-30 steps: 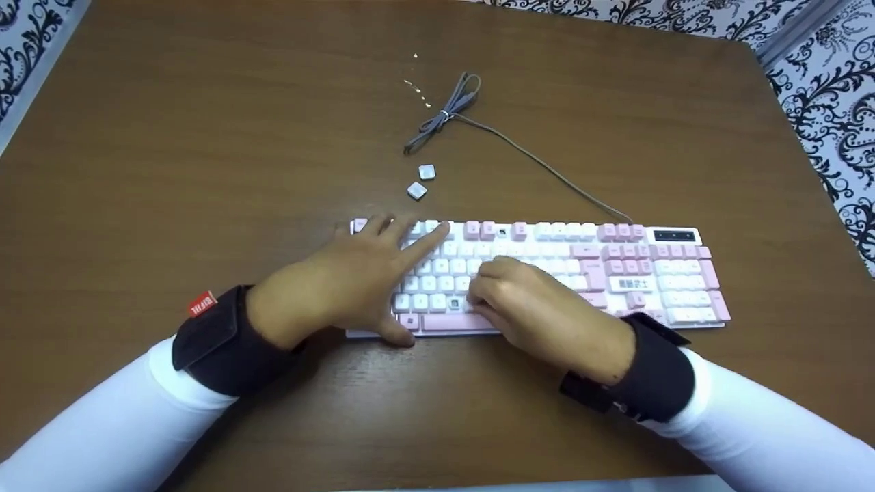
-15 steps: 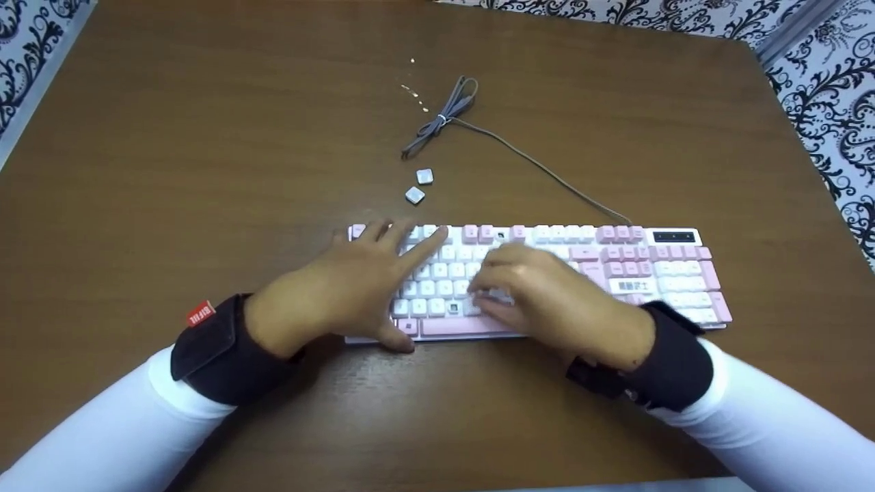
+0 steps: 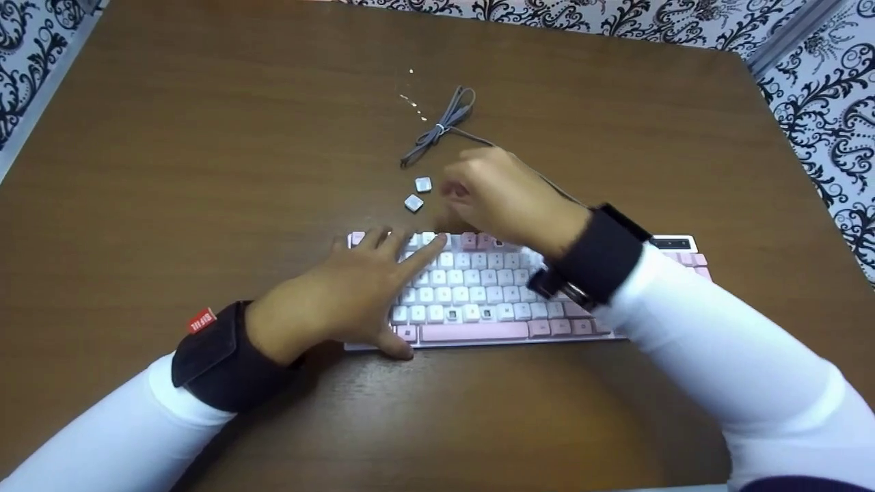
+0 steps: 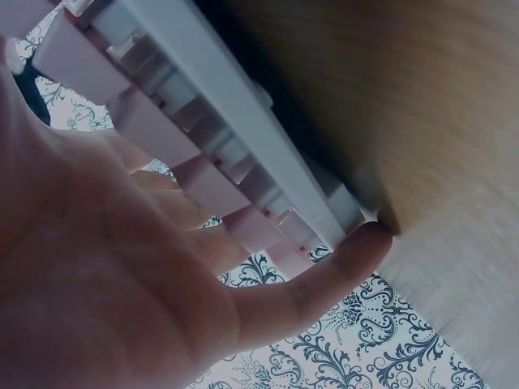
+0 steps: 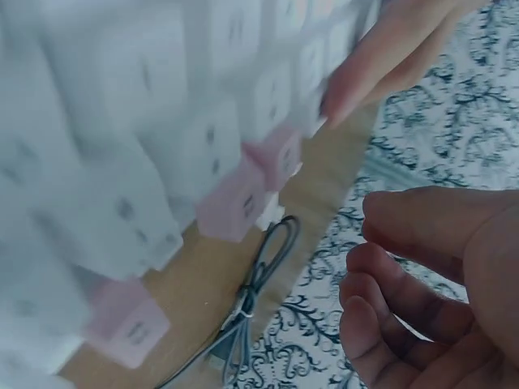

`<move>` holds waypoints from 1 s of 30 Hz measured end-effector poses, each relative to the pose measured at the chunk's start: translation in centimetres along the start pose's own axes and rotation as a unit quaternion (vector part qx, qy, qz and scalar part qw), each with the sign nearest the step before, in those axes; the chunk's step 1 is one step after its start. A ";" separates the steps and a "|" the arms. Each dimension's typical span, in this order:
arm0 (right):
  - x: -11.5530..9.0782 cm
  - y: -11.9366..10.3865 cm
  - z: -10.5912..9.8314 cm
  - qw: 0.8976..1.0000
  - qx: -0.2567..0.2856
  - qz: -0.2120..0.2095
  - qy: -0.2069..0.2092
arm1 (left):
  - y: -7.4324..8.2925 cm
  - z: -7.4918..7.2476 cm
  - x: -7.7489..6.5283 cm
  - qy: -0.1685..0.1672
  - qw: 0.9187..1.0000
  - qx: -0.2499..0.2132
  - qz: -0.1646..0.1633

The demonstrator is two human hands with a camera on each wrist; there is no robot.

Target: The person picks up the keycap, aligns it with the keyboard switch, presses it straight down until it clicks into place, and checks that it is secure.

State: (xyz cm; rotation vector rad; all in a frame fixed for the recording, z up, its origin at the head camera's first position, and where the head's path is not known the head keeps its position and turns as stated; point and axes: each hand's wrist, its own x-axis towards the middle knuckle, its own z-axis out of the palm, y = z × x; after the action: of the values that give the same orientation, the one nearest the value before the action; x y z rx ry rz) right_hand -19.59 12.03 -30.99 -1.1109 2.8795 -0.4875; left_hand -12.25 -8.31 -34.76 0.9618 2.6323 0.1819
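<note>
A white-and-pink keyboard (image 3: 472, 333) lies on the brown table. My left hand (image 3: 342, 297) spreads over its left end, thumb at the near edge and fingers across the upper keys; in the left wrist view a digit (image 4: 308, 292) reaches along the keyboard's side. My right hand (image 3: 499, 195) is raised past the far edge, fingers curled in towards the thumb, beside two loose white keycaps (image 3: 423, 184). A keycap pinched in it is hidden behind the fingers; bare switches (image 3: 487, 313) show in the row above the space bar.
A grey cable (image 3: 441, 128), tied in a bundle, lies beyond the keyboard and runs to its back edge behind the right forearm. Small pale specks (image 3: 414, 105) lie left of it. Black-and-white patterned floor (image 3: 834, 123) surrounds the table (image 3: 205, 137).
My right hand has left the lower key rows and moved away to the far side, near the loose keycaps. A second bare switch now shows in the bottom letter row. The left hand stays put.
</note>
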 end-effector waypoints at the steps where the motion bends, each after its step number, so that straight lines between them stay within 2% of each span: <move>1: 0.7 0.0 0.1 1.000 -0.004 0.006 -0.011 | 0.0 0.0 -0.1 0.000 1.000 0.000 -0.001; 7: 3.8 -0.1 0.5 0.998 -0.027 0.024 -0.060 | -0.1 0.0 -0.1 0.003 1.000 0.002 0.002; 13: 5.8 -0.3 1.3 0.991 -0.072 0.016 -0.108 | -0.1 0.1 0.1 -0.004 1.000 -0.001 -0.001; 20: 6.5 -0.3 1.9 0.985 -0.085 0.020 -0.150 | 0.0 0.0 0.1 -0.006 1.000 -0.010 -0.002; 30: 6.4 0.1 1.8 0.985 -0.093 0.016 -0.147 | 0.0 0.0 -0.1 -0.006 1.000 -0.006 -0.001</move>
State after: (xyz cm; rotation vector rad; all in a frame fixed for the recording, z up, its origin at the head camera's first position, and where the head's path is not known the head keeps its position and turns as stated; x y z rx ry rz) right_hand -24.22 7.44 -32.10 -1.0545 2.7177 -0.0447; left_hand -12.18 -8.39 -34.74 0.9529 2.6185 0.1890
